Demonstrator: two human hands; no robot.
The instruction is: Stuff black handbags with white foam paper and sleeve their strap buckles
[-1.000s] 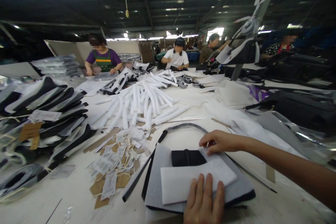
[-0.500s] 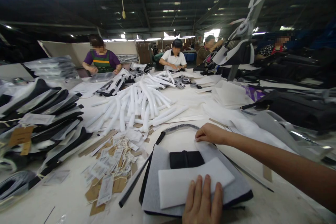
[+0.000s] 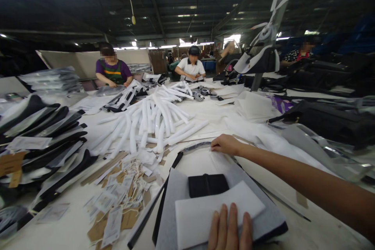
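Observation:
A bag with a pale grey sheet over it [image 3: 166, 218] lies on the table, its curved handle [image 3: 195, 147] arching at the far side. On it rests a black flap piece with a narrow band [image 3: 208, 185]. Nearer me, a white foam-like piece [image 3: 193, 218] lies flat under the spread fingers of my left hand [image 3: 230, 228]. My right hand [image 3: 225, 145] reaches in from the right and pinches a thin translucent sheet [image 3: 221, 161] beside the handle. The fingertips partly hide that grip.
White tubes [image 3: 161, 113] are heaped beyond the bag. Tags with strings [image 3: 117, 195] lie left of it. Stacked black and white pieces [image 3: 52, 136] fill the left side; black bags [image 3: 328, 121] lie right. Several people work across the table.
The view has shifted slightly. My right hand has moved a little left along the handle, with the thin sheet drawn up. My left hand stays spread on the white piece.

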